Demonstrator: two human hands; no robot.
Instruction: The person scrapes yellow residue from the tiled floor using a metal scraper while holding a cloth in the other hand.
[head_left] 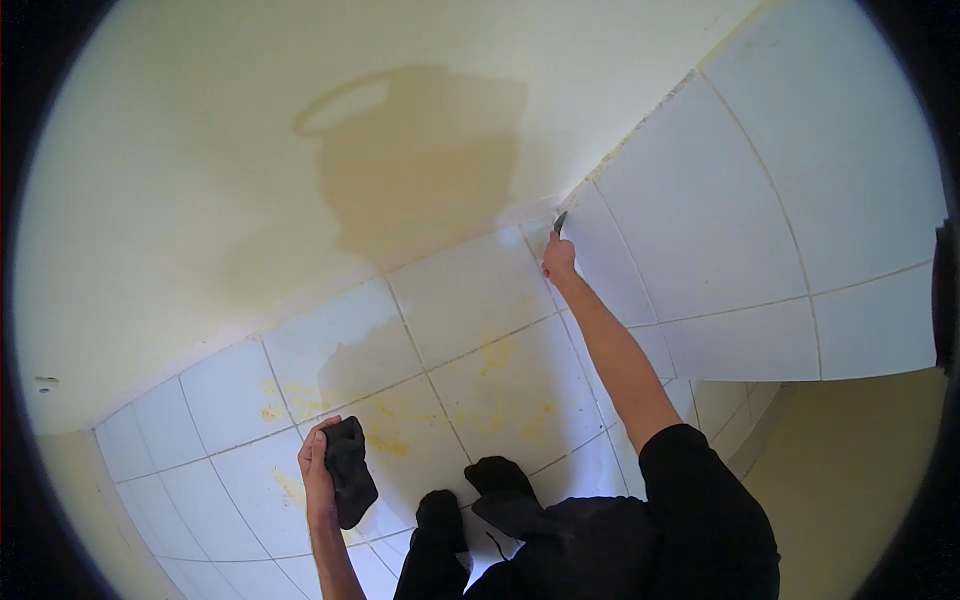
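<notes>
My right hand (560, 258) is closed round a small dark-bladed hand tool (561, 222), perhaps a scraper or knife. My right arm is stretched out, and the tool's tip meets the corner where the painted wall (200, 180) joins the white tiles. Low on the left, my left hand (317, 462) grips a bunched black cloth (350, 475), held in the air above the tiled floor (420, 310). Which kind of cloth it is, I cannot tell.
Yellowish smears (388, 442) mark several floor tiles. Larger white tiles (700, 220) cover the raised surface on the right, with a rough edge along the wall. My feet in black socks (500, 480) stand below centre. Shadows fall across wall and floor.
</notes>
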